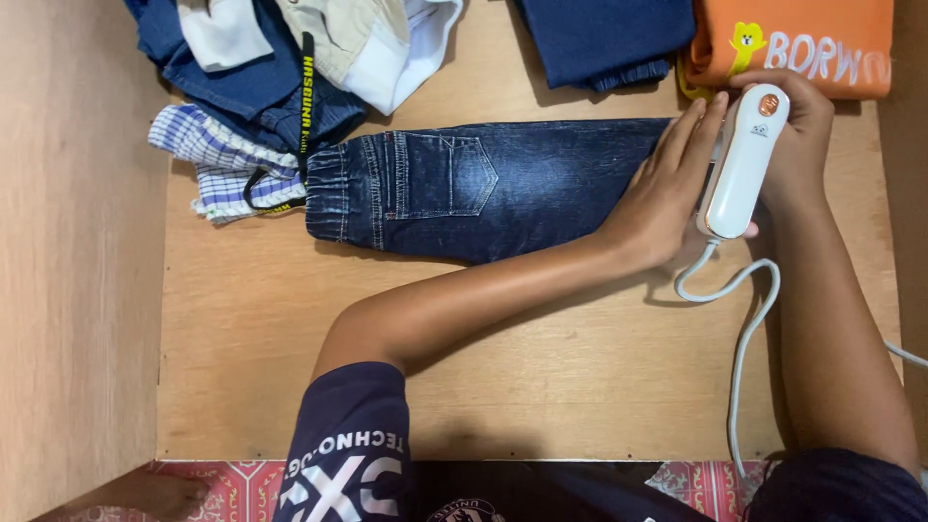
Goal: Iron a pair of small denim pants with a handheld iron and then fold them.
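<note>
A pair of small dark blue jeans [483,188] lies flat across a wooden board [541,367], waistband to the left. My left hand [667,188] presses flat on the right end of the jeans, fingers together. My right hand [797,135] grips a white handheld iron [742,164] just right of the jeans, beside my left hand. The iron's white cord [744,329] loops down over the board toward me.
A heap of clothes sits at the back left: a checked shirt [213,155], denim pieces [261,87] and a beige garment [348,34]. Folded dark blue trousers [604,39] and a folded orange garment [793,39] lie at the back right. Patterned red floor covering [227,488] shows below.
</note>
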